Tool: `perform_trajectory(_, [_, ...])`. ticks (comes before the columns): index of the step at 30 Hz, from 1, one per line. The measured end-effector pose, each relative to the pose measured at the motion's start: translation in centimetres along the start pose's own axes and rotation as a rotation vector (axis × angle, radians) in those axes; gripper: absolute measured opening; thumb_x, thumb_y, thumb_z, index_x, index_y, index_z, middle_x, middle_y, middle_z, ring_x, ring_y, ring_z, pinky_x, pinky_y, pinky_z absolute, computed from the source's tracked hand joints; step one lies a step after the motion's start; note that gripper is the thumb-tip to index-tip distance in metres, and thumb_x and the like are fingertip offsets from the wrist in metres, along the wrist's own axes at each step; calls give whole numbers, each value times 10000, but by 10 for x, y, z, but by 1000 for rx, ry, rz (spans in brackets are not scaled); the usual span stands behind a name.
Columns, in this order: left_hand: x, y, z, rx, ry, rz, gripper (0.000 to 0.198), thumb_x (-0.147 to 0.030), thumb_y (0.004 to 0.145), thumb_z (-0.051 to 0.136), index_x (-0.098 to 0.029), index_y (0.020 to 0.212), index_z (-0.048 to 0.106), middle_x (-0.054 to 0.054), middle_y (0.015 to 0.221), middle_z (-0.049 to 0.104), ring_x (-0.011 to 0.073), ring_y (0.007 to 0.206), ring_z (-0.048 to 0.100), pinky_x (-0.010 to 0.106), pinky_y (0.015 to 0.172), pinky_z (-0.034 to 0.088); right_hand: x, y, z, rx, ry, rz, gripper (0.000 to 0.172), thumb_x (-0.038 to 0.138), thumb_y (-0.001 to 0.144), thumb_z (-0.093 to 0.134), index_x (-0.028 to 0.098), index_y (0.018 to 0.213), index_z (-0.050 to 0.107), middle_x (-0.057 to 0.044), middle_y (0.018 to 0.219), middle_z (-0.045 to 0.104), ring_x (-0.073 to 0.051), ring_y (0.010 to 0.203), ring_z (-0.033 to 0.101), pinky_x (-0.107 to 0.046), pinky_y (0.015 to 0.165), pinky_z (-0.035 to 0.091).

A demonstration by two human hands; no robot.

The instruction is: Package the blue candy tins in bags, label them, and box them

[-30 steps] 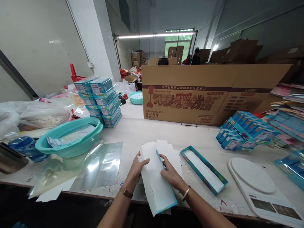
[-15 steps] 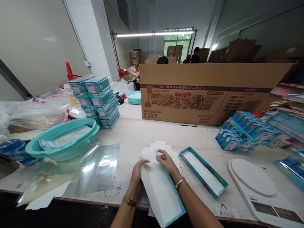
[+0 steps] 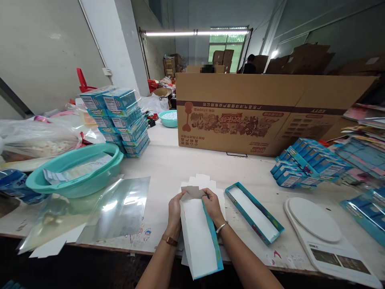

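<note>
Between my hands is a partly folded cardboard box [image 3: 200, 235], white inside with a blue-green outer side along its right and near edges. My left hand [image 3: 175, 209] pinches its far left corner, fingers closed. My right hand [image 3: 213, 205] grips the far right corner, also closed. A grey-looking end flap [image 3: 192, 192] stands up between the two hands. Under and behind the box lie white cardboard blanks [image 3: 204, 178]. Just right of my right hand rests a folded open blue tray box [image 3: 254, 212] with a white inside.
A white kitchen scale [image 3: 315, 224] stands at the right, with blue cartons [image 3: 309, 162] behind it. Clear plastic sheets [image 3: 126, 208], a turquoise basin [image 3: 75, 186] and stacked wrapped boxes [image 3: 117, 120] are at left. A large brown carton [image 3: 240, 88] stands at the back; people are beyond it.
The far end flap of the box has been folded up. My left hand has moved up to the far left corner, and the box's left side stands more upright.
</note>
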State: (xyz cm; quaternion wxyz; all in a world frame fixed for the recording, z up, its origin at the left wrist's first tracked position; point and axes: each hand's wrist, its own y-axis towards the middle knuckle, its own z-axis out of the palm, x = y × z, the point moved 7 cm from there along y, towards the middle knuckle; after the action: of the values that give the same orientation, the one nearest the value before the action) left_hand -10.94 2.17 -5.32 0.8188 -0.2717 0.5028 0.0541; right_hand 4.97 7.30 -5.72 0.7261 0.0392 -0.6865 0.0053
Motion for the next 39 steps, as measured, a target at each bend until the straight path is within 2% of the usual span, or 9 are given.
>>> perform_trajectory(7, [5, 8, 2, -17, 1, 8, 202, -324, 635, 702, -130, 690, 684, 49, 631, 675, 203, 607, 624, 307, 587, 476, -10, 1, -9, -58, -21, 43, 151, 297, 626, 529, 215, 702, 631, -52, 817, 717, -241, 841, 610, -334, 759, 460])
perform_trajectory(13, [2, 11, 1, -14, 57, 109, 162, -299, 651, 682, -148, 695, 721, 105, 778, 744, 288, 830, 682, 385, 786, 515, -2, -2, -6, -12, -128, 7, 132, 322, 684, 532, 225, 669, 620, -98, 1094, 703, -288, 1132, 573, -376, 926, 424])
perform_trajectory(15, [-2, 9, 4, 11, 113, 161, 127, -286, 656, 667, -176, 660, 730, 95, 785, 753, 302, 904, 677, 401, 875, 496, 2, -6, 2, 10, -171, -25, 144, 328, 710, 536, 223, 671, 627, -90, 1048, 696, -274, 1090, 575, -356, 918, 416])
perform_trajectory(19, [-6, 2, 14, 60, 202, 251, 106, -279, 681, 680, -196, 659, 741, 87, 777, 756, 312, 980, 670, 406, 962, 463, 7, -15, 14, -1, -223, -64, 230, 424, 821, 519, 228, 714, 571, -32, 749, 613, -215, 755, 552, -322, 735, 415])
perform_trajectory(24, [-11, -9, 8, -24, 33, 430, 417, -408, 796, 673, -206, 1161, 666, 103, 1288, 657, 256, 1116, 656, 342, 969, 465, 6, -20, 9, -87, -229, -66, 331, 538, 921, 408, 227, 965, 512, 22, 682, 510, -182, 621, 456, -302, 631, 378])
perform_trajectory(27, [-8, -4, 4, 41, -13, 347, 690, -459, 764, 722, -194, 1363, 504, 99, 1038, 746, 245, 958, 709, 355, 892, 496, 8, -18, 11, 9, -216, -83, 410, 590, 924, 397, 218, 984, 558, -13, 736, 581, -197, 692, 525, -313, 697, 426])
perform_trajectory(31, [-5, 4, 5, 136, 136, 253, 550, -542, 772, 657, -119, 1123, 663, 25, 611, 685, 221, 737, 680, 352, 836, 487, 7, -12, 12, 173, -231, -54, 567, 630, 945, 270, 207, 721, 573, -76, 787, 649, -221, 851, 594, -346, 847, 452])
perform_trajectory(35, [-7, 9, 2, 80, 124, 276, 443, -421, 704, 726, -151, 1054, 693, 18, 695, 698, 193, 753, 659, 321, 798, 481, 9, -1, 7, 330, -315, -20, 365, 562, 793, 620, 201, 736, 628, -40, 846, 677, -212, 846, 589, -335, 808, 461])
perform_trajectory(39, [-1, 11, 17, 208, 207, 250, 346, -372, 758, 686, -168, 1036, 704, 61, 803, 748, 228, 874, 674, 359, 886, 486, 8, 10, 7, 368, -427, -2, 107, 288, 665, 751, 220, 707, 679, -26, 788, 650, -227, 884, 567, -341, 871, 419])
